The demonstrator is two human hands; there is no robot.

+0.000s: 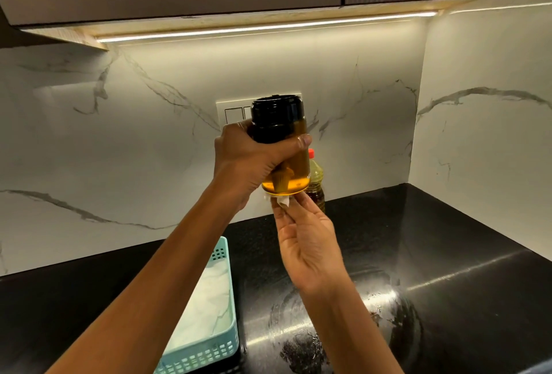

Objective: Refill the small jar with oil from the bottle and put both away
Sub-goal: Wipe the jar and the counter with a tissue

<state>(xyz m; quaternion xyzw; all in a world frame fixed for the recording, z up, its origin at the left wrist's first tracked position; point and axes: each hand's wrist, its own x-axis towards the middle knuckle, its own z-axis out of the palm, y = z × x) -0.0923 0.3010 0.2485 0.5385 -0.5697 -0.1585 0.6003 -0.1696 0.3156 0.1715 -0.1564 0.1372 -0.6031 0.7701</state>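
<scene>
Now wiping underside of small jar (298, 161), held aloft, near upright. Left hand (248, 161) gripping round black lid and glass shoulder; right hand (307, 242) pinching white tissue (282, 202) against base. Keep grip firm, jar level: smooth cylindrical glass, probably oily, slippery. Dab all round base edge. Amber oil inside. Red-capped plastic bottle (316, 185) standing behind on glossy black surface (448, 254).

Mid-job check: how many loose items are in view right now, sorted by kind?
Jars: 1, the small jar, gripped by the left hand
Bottles: 1, the oil bottle behind it
Baskets: 1, the teal basket
Tissues: 1, the white tissue, pinched by the right hand under the jar
Total: 4
</scene>
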